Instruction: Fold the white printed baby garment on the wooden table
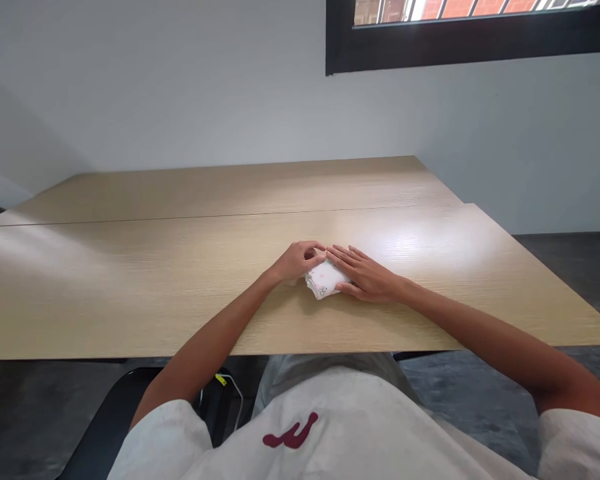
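Note:
A small folded white cloth (323,281) with pink dots lies on the wooden table (180,267), a little right of the middle near the front edge. My left hand (296,260) has its fingers curled and pinches the cloth's far left corner. My right hand (366,273) lies flat on the cloth's right side, fingers stretched out and pressed down, covering part of it.
The table is made of two light wooden tops joined by a seam (220,215). A grey wall stands behind it, with a dark window frame (460,47) at the upper right. A black chair (115,420) and dark floor show below the front edge.

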Available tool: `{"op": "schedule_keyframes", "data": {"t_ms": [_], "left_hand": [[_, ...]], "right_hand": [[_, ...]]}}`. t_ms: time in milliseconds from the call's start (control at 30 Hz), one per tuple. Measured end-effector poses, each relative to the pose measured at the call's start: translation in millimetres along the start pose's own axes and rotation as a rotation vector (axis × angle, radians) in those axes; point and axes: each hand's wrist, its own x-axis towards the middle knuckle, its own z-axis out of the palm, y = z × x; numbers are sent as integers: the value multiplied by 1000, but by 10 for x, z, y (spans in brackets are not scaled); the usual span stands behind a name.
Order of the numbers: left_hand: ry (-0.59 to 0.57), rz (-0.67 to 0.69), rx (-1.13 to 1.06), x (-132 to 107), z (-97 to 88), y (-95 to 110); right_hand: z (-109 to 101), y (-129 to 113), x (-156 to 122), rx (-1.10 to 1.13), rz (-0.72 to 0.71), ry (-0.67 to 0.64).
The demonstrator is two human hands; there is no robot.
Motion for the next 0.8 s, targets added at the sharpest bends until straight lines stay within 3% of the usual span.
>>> {"op": "schedule_keyframes", "data": {"t_ms": [233,533,700,800], "left_hand": [[-8,92,21,-28,37,24],[-247,174,-63,-88,45,162],[-337,157,-125,-80,30,140],[-329,104,-158,-51,5,105]], "right_hand": [[-61,17,-11,38,20,-46],[-94,215,-32,107,130,-67],[-44,274,-30,75,215,22],[-16,271,-16,75,217,190]]}}
